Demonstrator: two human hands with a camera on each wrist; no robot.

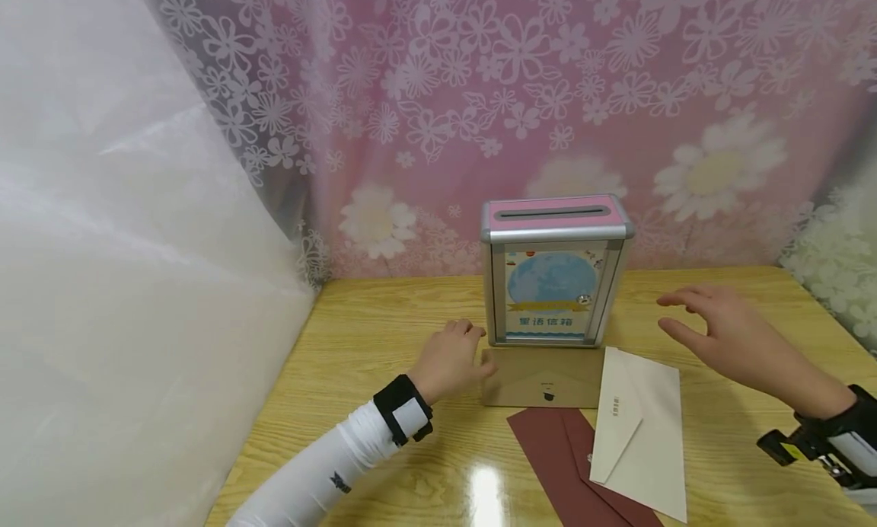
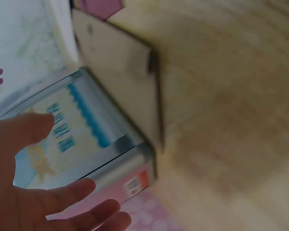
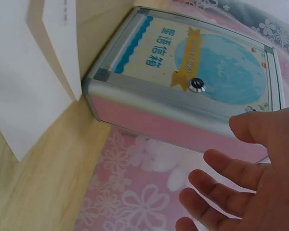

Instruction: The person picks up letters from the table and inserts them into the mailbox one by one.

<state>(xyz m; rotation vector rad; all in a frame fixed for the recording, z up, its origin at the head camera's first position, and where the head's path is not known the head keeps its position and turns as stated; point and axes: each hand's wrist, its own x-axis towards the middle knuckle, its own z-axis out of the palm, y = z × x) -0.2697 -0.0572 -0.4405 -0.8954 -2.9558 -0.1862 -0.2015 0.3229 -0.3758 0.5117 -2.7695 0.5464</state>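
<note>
Silver-framed box (image 1: 555, 279), pink-topped, upright on wood-grain desk (image 1: 384, 306) between left hand (image 1: 448, 362) and right hand (image 1: 743, 346); hands apart, fingers loosely spread.

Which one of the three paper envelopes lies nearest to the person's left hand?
The brown paper envelope before the pink and silver box: its left end is beside the left hand. The dark red paper envelope and cream paper envelope lie farther away.

The cream envelope (image 1: 651, 435) partly hides the maroon envelope (image 1: 563, 466), cut off below; print (image 1: 546, 384) on the tan envelope (image 1: 527, 371) is illegibly small.
</note>
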